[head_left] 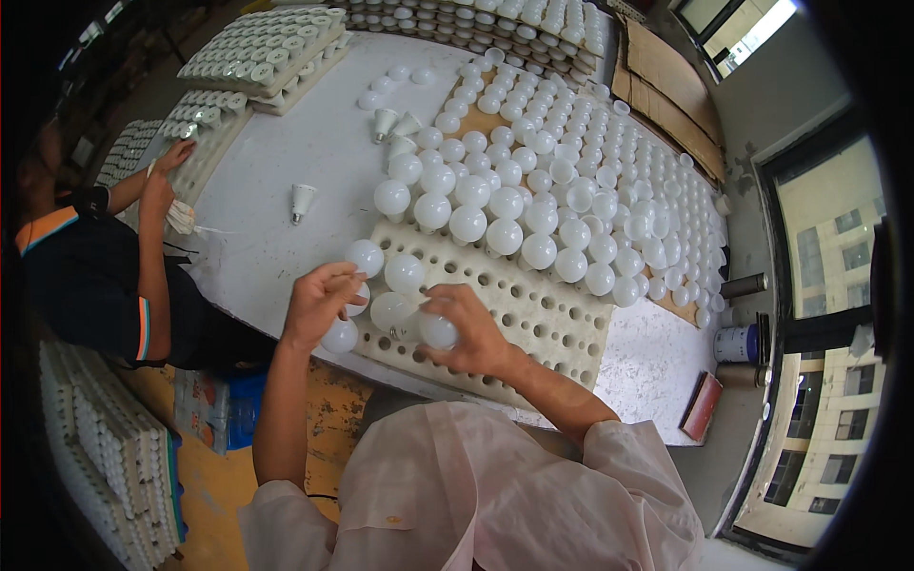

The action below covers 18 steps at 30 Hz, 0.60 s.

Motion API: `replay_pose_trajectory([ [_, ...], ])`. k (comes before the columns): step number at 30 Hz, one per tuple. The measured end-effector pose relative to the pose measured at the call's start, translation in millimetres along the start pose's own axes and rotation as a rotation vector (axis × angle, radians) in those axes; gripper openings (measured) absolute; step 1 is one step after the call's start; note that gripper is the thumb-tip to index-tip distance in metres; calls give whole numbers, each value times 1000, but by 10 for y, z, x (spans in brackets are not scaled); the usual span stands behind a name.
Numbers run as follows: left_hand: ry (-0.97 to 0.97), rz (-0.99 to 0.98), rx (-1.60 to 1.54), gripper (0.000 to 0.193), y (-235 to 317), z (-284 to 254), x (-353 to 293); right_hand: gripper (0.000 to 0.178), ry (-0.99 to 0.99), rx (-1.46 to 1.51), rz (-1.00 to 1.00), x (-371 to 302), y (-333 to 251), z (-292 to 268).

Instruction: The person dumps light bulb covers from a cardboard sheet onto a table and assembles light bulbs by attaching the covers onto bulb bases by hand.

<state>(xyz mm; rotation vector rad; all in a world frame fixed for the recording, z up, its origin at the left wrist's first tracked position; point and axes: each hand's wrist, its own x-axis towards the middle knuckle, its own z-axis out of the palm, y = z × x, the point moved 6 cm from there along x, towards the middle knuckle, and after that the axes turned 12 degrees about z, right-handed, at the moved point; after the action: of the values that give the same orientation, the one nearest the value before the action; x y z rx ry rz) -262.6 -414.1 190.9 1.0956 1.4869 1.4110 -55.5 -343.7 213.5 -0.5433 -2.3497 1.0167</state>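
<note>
White round light bulbs stand in the near left part of a pale tray with rows of holes (505,295). My right hand (471,333) is closed around a light bulb (439,331), held low over the tray with its metal base pointing left. At the tray's left edge my left hand (322,297) has its fingers curled against another light bulb (357,301), partly hidden by them. Close beside that hand are an upper bulb (365,257) and a lower bulb (340,335). Two more, a far bulb (405,273) and a near bulb (390,311), sit between my hands.
Many bulbs (507,202) fill the table beyond the tray. One bulb lies on its side (303,202) on the white table (267,247). At left a co-worker's hands (167,176) are by stacked trays (262,57). A can (738,344) and a red box (702,407) are at right.
</note>
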Motion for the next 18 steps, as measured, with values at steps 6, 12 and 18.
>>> replay_pose_trajectory([
  [6, 373, -44, -30, 38, -386, -988, 26, 58, -420, -304, -271, 85, -87, 1047],
  [12, 586, -197, 153, 47, -1121, -1776, 587, 55, -444, -218, -268, 428, -131, 1135],
  [18, 817, -453, 790, 82, -1749, -2576, 1559, 46, -84, -137, -60, 1350, 296, 141],
])
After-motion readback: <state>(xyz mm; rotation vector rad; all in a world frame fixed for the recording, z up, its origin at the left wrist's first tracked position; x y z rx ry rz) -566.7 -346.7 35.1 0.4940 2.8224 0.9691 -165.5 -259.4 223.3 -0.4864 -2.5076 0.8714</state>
